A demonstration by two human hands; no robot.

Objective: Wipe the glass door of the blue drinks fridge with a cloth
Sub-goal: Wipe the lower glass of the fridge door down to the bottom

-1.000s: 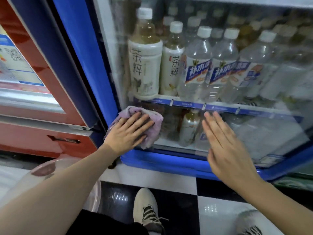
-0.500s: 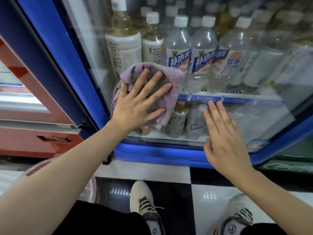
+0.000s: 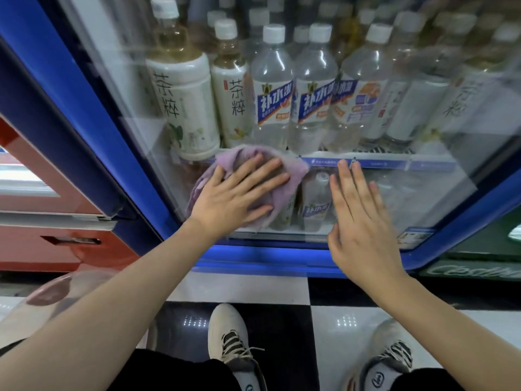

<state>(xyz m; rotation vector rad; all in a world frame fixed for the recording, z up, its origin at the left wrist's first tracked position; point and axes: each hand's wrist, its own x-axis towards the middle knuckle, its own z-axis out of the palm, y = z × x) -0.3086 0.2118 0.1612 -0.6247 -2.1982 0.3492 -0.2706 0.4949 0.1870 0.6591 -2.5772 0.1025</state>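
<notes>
The blue drinks fridge has a glass door (image 3: 439,176) in a blue frame (image 3: 267,256), with rows of bottles behind it. My left hand (image 3: 236,193) lies flat with spread fingers on a lilac cloth (image 3: 287,176), pressing it against the lower left part of the glass. My right hand (image 3: 358,221) is beside it to the right, fingers straight, palm flat at the lower glass, holding nothing.
A red cabinet (image 3: 56,244) stands left of the fridge. A clear pink basin (image 3: 56,294) sits on the black-and-white tiled floor (image 3: 248,289) at the lower left. My two shoes (image 3: 231,342) are on the tiles below the door.
My left hand went up the glass with the cloth and has now come back down and to the right, close to my right hand. The right hand has hardly moved.
</notes>
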